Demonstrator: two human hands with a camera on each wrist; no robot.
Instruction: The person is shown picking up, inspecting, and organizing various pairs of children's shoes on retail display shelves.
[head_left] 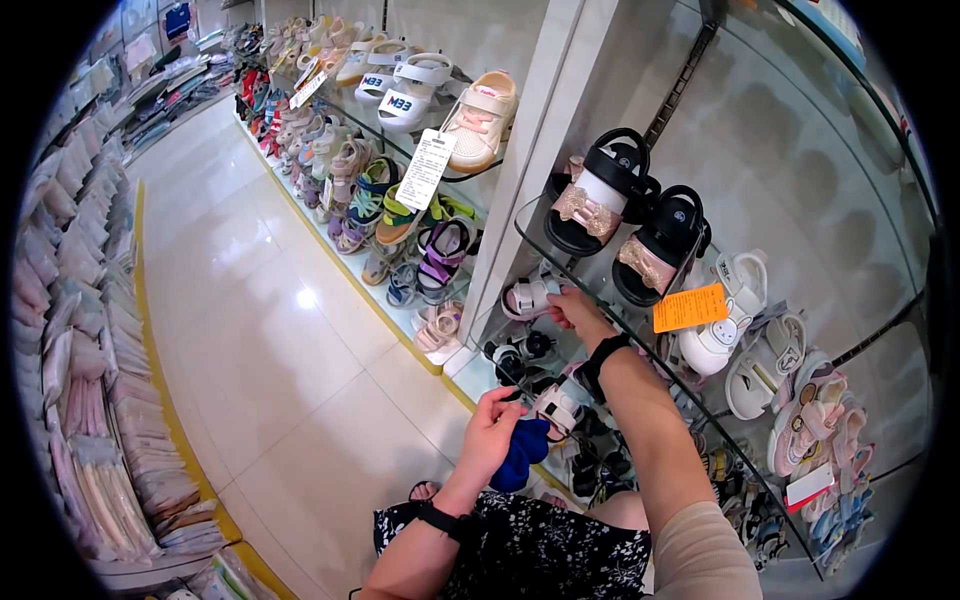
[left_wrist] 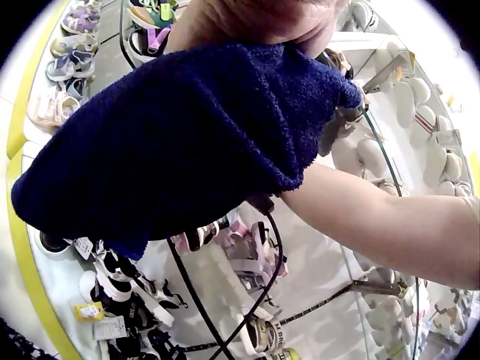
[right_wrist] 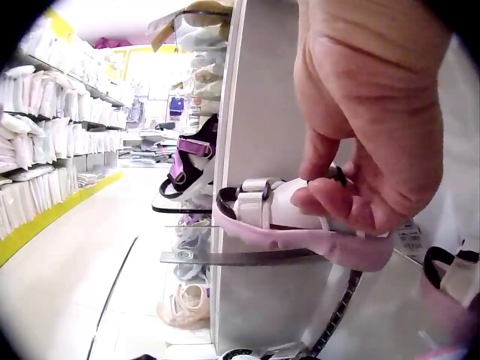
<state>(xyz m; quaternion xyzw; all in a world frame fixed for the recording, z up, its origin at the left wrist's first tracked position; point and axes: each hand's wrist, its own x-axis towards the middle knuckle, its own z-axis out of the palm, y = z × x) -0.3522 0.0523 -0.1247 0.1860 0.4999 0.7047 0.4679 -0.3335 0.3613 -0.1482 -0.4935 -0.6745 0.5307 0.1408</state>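
My left hand [head_left: 487,432] holds a dark blue terry cloth [head_left: 522,460], which hangs below the fingers. The cloth [left_wrist: 180,142] fills much of the left wrist view and hides most of that hand. Reaching under the upper glass shelf, my right hand [head_left: 580,308] has its fingers on a small pink and white child's sandal [head_left: 528,298]. In the right wrist view the fingertips curl over the side of the sandal [right_wrist: 300,240], near its white straps. A similar sandal [head_left: 560,412] sits closer to my left hand.
Black sandals with glittery bows [head_left: 590,210] stand on the upper glass shelf above my right arm, beside an orange tag [head_left: 690,308]. A white upright panel [head_left: 530,150] divides the shelving. Packaged clothes [head_left: 90,400] line the aisle's other side.
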